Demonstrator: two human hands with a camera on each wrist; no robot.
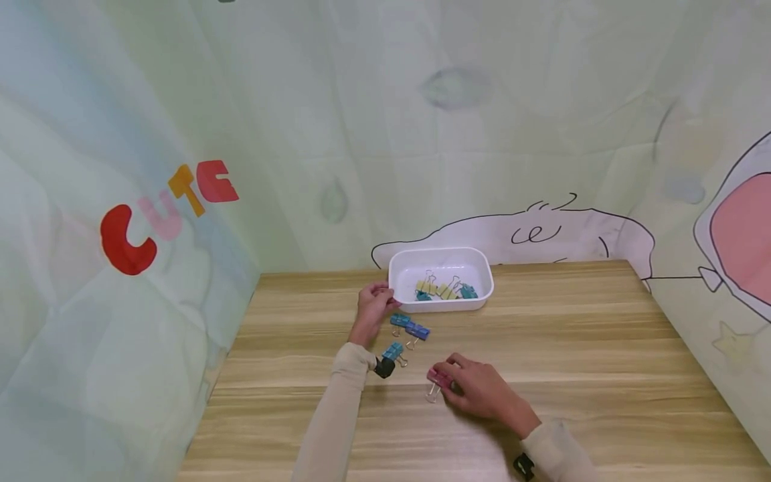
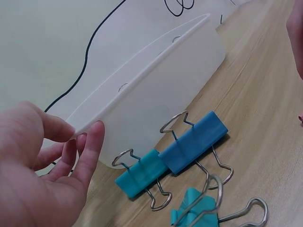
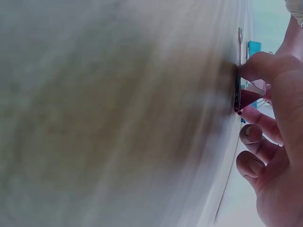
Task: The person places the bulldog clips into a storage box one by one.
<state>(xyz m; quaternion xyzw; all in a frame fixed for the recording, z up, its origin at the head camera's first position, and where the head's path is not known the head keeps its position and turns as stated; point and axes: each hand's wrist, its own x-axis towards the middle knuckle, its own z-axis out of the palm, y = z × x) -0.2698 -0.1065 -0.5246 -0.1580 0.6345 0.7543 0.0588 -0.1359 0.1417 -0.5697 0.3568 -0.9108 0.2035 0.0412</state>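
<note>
Nearest us, a pale sleeve (image 1: 560, 448) leads into the right hand (image 1: 478, 390), whose thumb and fingers pinch a red binder clip (image 1: 437, 376). The clip sits at that hand's fingertips, on its left side; its long axis runs roughly sideways, slanting a little, with wire handles pointing back toward the person. The right hand is by far the nearer of the two. We cannot tell whether the clip is lifted off the bench (image 1: 572, 321).

Straight ahead of the clip, beyond those fingertips, we find a white tray (image 1: 448, 306), longer from side to side. Its raised near wall is, we judge, the main thing in the way. The left hand (image 1: 371, 310) pinches its near left corner, thumb over the rim. Inside are two yellow clips (image 1: 448, 292) and two green clips (image 1: 468, 291).

On the near side of the left hand lie a teal clip (image 1: 400, 320), touching or nearly touching a blue clip (image 1: 417, 331), and another turquoise clip (image 1: 393, 351) beside the left wrist. Beyond both hands, we see a printed curtain (image 1: 289, 147).
</note>
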